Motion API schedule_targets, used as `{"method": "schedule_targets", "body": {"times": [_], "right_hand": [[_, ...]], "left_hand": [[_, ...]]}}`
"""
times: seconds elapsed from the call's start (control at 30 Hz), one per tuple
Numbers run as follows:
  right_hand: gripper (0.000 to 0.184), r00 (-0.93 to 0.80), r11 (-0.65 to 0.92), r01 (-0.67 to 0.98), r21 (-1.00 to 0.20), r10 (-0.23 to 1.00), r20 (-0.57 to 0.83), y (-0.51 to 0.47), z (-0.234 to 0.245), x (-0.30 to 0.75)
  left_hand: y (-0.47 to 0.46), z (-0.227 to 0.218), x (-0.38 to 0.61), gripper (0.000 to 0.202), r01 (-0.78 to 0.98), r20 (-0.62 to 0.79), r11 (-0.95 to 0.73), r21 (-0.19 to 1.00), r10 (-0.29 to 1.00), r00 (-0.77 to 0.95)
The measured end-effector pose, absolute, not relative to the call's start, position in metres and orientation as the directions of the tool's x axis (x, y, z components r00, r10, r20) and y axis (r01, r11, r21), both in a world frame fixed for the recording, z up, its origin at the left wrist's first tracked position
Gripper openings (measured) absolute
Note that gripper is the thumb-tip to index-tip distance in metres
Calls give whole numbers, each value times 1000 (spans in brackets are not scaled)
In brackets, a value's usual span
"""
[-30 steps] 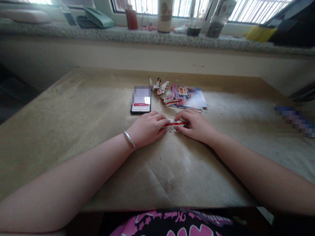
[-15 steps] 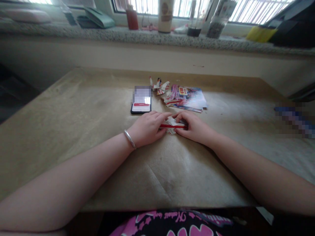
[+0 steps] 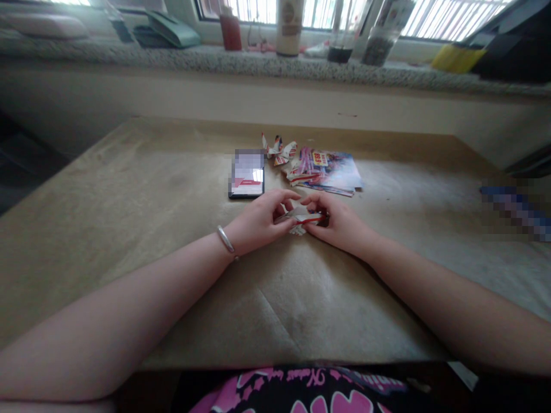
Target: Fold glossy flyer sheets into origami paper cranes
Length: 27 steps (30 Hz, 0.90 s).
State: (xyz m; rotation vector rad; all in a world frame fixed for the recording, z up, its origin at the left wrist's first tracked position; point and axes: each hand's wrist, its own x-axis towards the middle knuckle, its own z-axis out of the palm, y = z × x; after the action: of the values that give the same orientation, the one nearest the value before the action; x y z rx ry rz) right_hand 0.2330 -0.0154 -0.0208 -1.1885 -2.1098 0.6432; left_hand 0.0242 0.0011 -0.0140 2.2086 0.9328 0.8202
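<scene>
A folded piece of white paper with a red stripe [image 3: 306, 219] is between my two hands, low over the table. My left hand [image 3: 271, 215], with a silver bangle at its wrist, pinches the paper's left part between thumb and fingers. From the other side my right hand [image 3: 333, 218] grips the right end, its fingers curled. Parts of the paper are hidden behind the fingers. Just beyond the left hand lies a phone [image 3: 247, 178] with its screen lit. Folded printed paper shapes [image 3: 282, 152] sit past the hands, beside a stack of colourful printed sheets [image 3: 338, 172].
A tan cover lies over the table [image 3: 172, 172]. At the far right is a blurred blue and purple item [image 3: 516, 212]. Along the granite windowsill [image 3: 215, 60] stand a red bottle [image 3: 231, 31], a pale canister [image 3: 289, 28], glass containers and a yellow object [image 3: 458, 57].
The left hand's fingers have arched up, and its thumb now presses onto the paper. The red stripe, straight and flat before, now looks bent and tilted. The right hand has barely moved.
</scene>
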Motion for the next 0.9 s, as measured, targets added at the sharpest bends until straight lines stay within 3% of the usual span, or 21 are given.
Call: {"method": "schedule_targets", "body": {"times": [0.17,0.33,0.43,0.53,0.67,0.9], "right_hand": [[38,-412,517,576,-633,853,322,-15,-21,234],[35,-426,562,572,-597,826,370,-17,-19,233],[34,-447,584,553,-594,810,381,-18,-14,232],[21,-458,622,550,-557,783,422,-19,-10,232],[4,-501,664,590,-459,747,437,-18,-9,233],[6,-608,723,672,-162,663,437,-16,-10,233]], "left_hand": [[1,-9,24,29,474,290,-589,654,774,563],[2,-5,24,8,539,317,-640,547,755,575],[1,-4,24,6,523,367,-671,525,733,572],[0,-4,23,4,463,439,-728,505,679,589],[0,-6,21,3,423,487,-779,462,622,613],[4,-7,20,11,431,413,-835,342,546,729]]}}
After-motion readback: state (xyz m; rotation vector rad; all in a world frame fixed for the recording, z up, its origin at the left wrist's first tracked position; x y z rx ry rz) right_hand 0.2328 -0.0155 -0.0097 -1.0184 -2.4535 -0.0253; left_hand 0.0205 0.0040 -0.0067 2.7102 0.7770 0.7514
